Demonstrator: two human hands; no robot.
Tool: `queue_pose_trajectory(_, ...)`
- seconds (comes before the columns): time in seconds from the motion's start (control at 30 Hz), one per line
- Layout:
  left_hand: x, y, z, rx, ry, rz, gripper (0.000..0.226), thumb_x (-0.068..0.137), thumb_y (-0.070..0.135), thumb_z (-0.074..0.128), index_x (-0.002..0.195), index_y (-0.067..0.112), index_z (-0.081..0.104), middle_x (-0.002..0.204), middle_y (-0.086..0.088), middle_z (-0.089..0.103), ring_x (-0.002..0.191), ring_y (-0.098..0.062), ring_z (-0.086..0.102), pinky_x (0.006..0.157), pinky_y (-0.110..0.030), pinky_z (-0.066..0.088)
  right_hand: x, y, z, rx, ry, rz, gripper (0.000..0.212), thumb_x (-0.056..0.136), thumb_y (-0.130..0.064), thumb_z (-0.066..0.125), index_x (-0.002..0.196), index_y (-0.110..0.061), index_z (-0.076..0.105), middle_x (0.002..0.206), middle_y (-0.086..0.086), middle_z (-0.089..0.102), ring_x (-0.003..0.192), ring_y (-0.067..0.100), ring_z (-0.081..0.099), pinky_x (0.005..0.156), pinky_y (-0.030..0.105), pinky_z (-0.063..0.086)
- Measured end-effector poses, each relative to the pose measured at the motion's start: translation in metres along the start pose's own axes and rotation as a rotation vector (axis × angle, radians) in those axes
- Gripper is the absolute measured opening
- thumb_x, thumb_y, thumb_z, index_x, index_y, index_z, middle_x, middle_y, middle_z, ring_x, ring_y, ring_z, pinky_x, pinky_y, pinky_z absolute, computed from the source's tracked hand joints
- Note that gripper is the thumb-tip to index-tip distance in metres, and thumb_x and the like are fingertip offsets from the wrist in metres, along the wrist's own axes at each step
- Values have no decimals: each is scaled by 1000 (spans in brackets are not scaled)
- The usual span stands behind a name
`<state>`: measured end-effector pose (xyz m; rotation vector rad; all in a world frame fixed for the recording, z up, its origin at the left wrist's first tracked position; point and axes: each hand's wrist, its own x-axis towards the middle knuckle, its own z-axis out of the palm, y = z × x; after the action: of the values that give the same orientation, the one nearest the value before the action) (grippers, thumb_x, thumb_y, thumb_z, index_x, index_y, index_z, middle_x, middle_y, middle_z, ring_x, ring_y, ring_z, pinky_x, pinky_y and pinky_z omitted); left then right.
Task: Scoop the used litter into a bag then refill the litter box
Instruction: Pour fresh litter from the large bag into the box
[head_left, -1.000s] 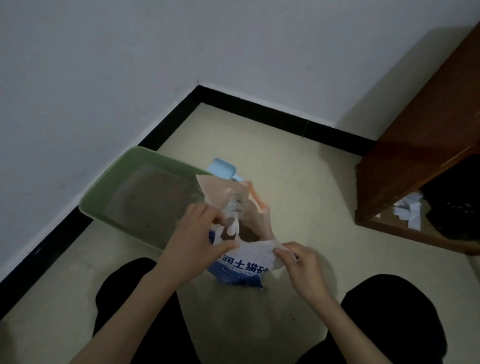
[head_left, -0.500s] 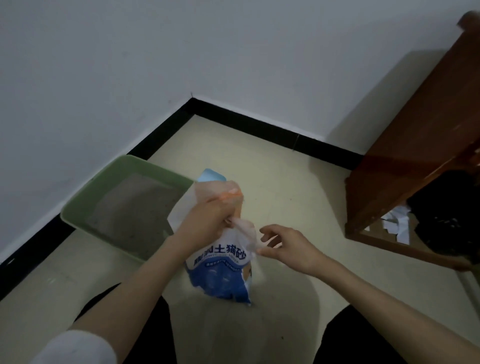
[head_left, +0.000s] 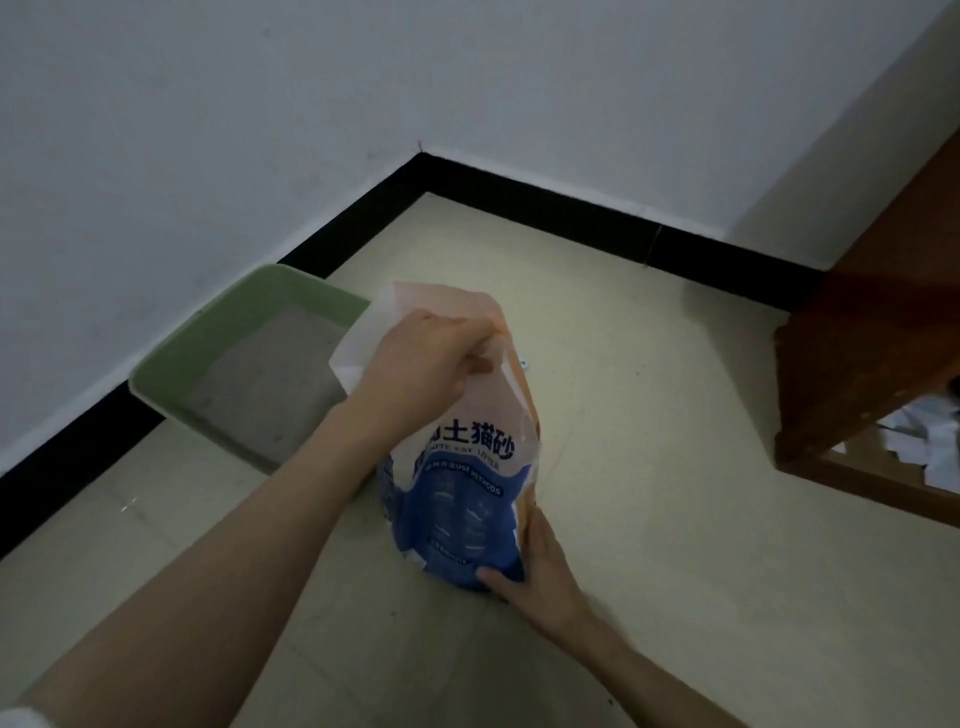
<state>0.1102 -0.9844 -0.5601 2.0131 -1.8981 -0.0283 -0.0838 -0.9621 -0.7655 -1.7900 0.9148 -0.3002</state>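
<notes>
Beige floor (head_left: 649, 415) meets black baseboard (head_left: 545, 208), white walls (head_left: 208, 130).

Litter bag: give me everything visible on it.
The litter bag is a glossy plastic pouch, pale orange on top, blue below, with dark Chinese characters and small English print. It stands roughly upright, slightly tilted, beside the green litter box; whether it is lifted off the floor I cannot tell. The left hand grips its gathered top; the right hand holds its lower corner. The top is crumpled; its contents are hidden.
</notes>
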Motion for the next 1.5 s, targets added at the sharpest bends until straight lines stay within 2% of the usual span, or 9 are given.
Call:
queue_pose_trajectory(0.1,0,5,1,1,-20,37,16,91,17,52,81,25,62,71,11,54,66,-11,52,67,-21,40,9,21,26,9,182,51,89,79,-70,48,149,-30,12,150,-8,24,137,13,29,112,34,34)
queue_pose_trajectory(0.27,-12,25,5,-66,63,-12,15,91,21,55,81,18,66,74,2,55,71,-12,45,71,-19,35,10,22,39,-63,286,66,59,96,-36,42,149,-23,19,153,-6,24,133,14,36,110,26,32)
queue_pose_trajectory(0.4,-19,36,1,-167,157,-40,12,87,12,61,87,7,72,75,-7,62,59,-9,44,60,-13,31,7,26,45,25,339,89,57,94,-55,26,143,-27,31,147,-5,38,127,16,44,104,39,43)
queue_pose_trajectory(0.5,-23,39,-7,-192,207,-117,14,89,14,58,89,10,71,81,-10,62,69,-13,48,65,-23,36,5,19,31,26,437,31,43,98,-44,26,110,-19,58,109,-2,64,95,6,61,79,22,52)
queue_pose_trajectory(0.6,-32,27,-29,-219,245,-225,15,91,16,56,92,12,71,81,-6,63,76,-19,54,68,-30,45,9,3,8,-89,536,27,37,100,-33,28,78,-19,54,77,-2,62,68,9,56,54,21,37)
queue_pose_trajectory(0.9,-54,-29,-74,-476,435,-516,19,90,18,59,82,2,66,81,-23,64,67,-33,54,65,-37,46,39,-73,-43,-6,669,72,28,97,-19,41,80,-6,59,76,3,59,77,23,55,66,30,34)
queue_pose_trajectory(1.03,-61,-52,-71,-596,458,-658,28,88,17,60,77,-9,58,71,-19,54,64,-22,47,62,-31,39,37,-99,-59,-92,673,77,32,95,-23,41,69,-9,54,67,1,57,80,28,55,75,37,41)
queue_pose_trajectory(1.2,-59,-62,-71,-708,548,-748,32,88,18,60,58,10,51,65,-7,54,64,-22,50,61,-30,42,40,-149,-83,-237,670,10,31,94,-21,40,66,-13,52,68,5,56,81,30,53,79,38,40)
queue_pose_trajectory(1.5,-71,-80,-84,-966,665,-787,9,88,17,61,81,17,67,80,-5,68,79,-27,66,78,-44,56,51,-213,-103,-364,759,-87,31,96,-21,39,74,-7,55,71,6,54,74,24,50,71,31,33)
